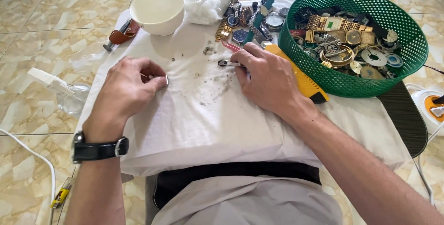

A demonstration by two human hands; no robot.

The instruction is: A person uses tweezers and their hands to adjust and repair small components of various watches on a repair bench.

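A tiny silver metal part (166,80) is pinched by the left hand (127,88), pink-handled pliers (230,54) are gripped by the right hand (268,79); slippage could lose the part on the rumpled white cloth (208,114).

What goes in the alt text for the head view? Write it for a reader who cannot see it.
Two bare hands work on a white cloth: the left hand pinches a tiny part, the right hand holds a small tool. Behind them sit a white bowl, a pile of watches and a green basket of watch parts.
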